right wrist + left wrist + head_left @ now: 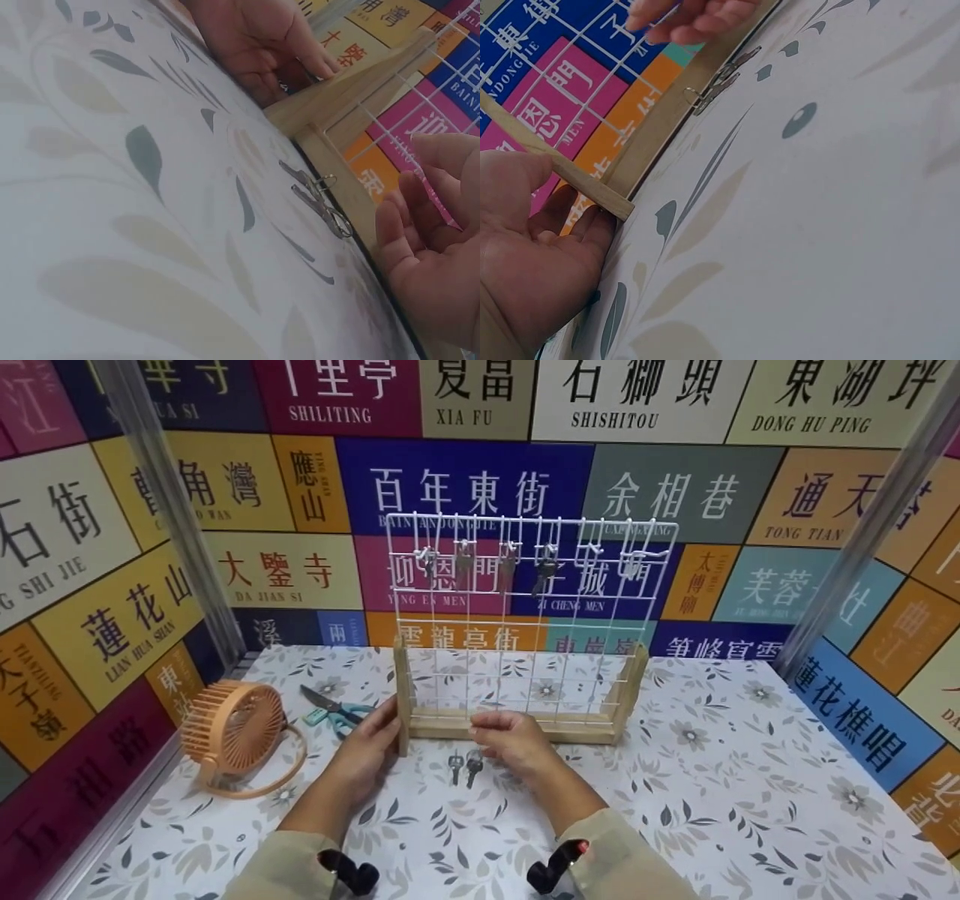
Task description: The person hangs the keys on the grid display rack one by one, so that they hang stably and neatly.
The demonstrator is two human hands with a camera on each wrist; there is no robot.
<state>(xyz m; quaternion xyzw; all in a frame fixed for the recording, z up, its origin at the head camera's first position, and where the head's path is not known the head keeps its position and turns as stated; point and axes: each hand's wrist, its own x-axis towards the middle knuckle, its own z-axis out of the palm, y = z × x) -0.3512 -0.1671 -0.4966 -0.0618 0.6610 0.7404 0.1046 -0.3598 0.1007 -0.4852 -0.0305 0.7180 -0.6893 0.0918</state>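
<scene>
A white wire grid rack stands upright in a wooden frame [577, 732]. My left hand [366, 754] grips the frame's left post [585, 184], thumb on one side and fingers round the other. Close in front of the grid's lower part is my right hand [517, 739]; its fingers [401, 232] are loosely bent, with nothing visible between them. Two keys, one silver [455, 765] and one darker [474, 769], lie on the table just before the frame's base. Several keys [546, 574] hang from hooks high on the grid; the hooks at the right carry none.
To the left stands an orange desk fan [240, 727] on a ring base. Scissors [341, 712] with teal handles lie behind my left hand. A leaf-patterned cloth [735, 780] covers the table, and walls of colourful place-name signs [465, 484] enclose it.
</scene>
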